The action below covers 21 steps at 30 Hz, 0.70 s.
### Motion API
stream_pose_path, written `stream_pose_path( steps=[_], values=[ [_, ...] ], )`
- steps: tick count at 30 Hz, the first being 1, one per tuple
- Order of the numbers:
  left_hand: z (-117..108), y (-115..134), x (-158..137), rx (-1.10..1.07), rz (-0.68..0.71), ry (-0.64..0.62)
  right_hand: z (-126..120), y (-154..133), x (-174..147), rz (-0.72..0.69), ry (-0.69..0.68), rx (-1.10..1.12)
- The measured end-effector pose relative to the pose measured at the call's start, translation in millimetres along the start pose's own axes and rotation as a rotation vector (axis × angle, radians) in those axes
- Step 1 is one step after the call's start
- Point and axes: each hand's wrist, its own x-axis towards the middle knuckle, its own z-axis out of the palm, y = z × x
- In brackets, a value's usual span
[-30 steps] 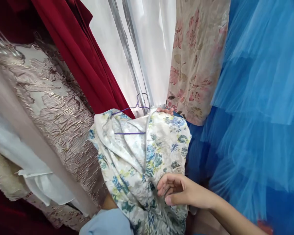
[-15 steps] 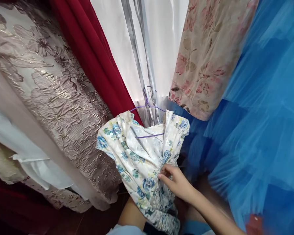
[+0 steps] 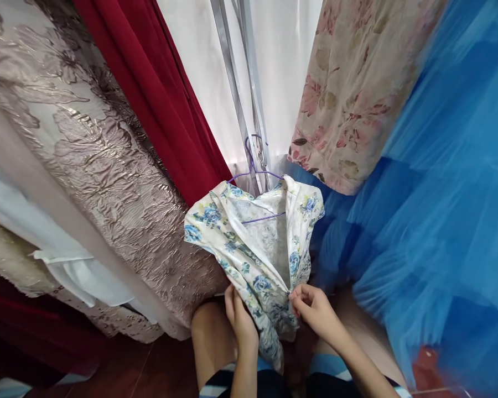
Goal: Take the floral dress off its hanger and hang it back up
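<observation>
A white dress with blue flowers [image 3: 262,283] and short cap sleeves hangs on a thin purple hanger [image 3: 255,171] in front of me. Its crossed neckline gapes, showing the pale lining and the hanger's lower bar inside. My right hand [image 3: 315,310] pinches the fabric at the bottom of the neckline between thumb and fingers. At the dress's left side, my left hand [image 3: 241,323] has its fingers curled on the edge of the cloth; part of its grip is hidden. The lower part of the dress hangs bunched between my knees.
Grey metal poles [image 3: 235,83] rise behind the hanger before a white cloth [image 3: 280,72]. On the left hang a dark red garment [image 3: 161,99] and a shiny pink embossed one [image 3: 103,149]. A pink-flowered garment [image 3: 348,105] and blue tulle [image 3: 448,193] hang on the right. Below is a reddish tiled floor [image 3: 136,370].
My left hand has come into view at the dress's left side. The right hand, still pinching the neckline, has shifted slightly right and down in view, and the neckline gapes more.
</observation>
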Motion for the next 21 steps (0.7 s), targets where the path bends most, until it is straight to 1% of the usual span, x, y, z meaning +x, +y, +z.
stream_pose_path(
  steps=[1, 2, 3, 5, 6, 7, 8, 12, 14, 17, 19, 21],
  values=[
    [-7, -4, -8, 0.026, 0.033, 0.011, 2, 2, -3, 0.017, 0.003, 0.033],
    [-14, -7, -17, 0.067, 0.082, -0.014, 5, 2, -6, 0.030, 0.003, 0.065],
    [-18, -9, -26, 0.118, 0.138, -0.081, 9, 1, -8, 0.038, -0.003, 0.092],
    [-19, -8, -42, 0.212, 0.219, -0.319, 17, -2, -12, 0.037, -0.026, 0.120],
    [-16, -7, -48, 0.238, 0.232, -0.431, 20, -5, -13, 0.027, -0.036, 0.116],
    [-12, -5, -53, 0.254, 0.234, -0.499, 23, -7, -13, 0.010, -0.041, 0.102],
    [-7, -2, -56, 0.260, 0.235, -0.525, 24, -9, -14, -0.008, -0.041, 0.081],
    [6, 7, -57, 0.292, 0.303, -0.533, 20, -11, -19, -0.055, -0.043, 0.006],
    [6, 13, -56, 0.309, 0.342, -0.583, 18, -10, -23, -0.051, -0.027, 0.043],
    [4, 23, -53, 0.321, 0.354, -0.651, 19, -13, -25, -0.011, 0.056, 0.197],
    [3, 33, -50, 0.351, 0.335, -0.718, 20, -24, -18, 0.019, 0.096, 0.269],
    [1, 45, -44, 0.429, 0.333, -0.812, 19, -45, -2, 0.017, 0.106, 0.268]
  ],
)
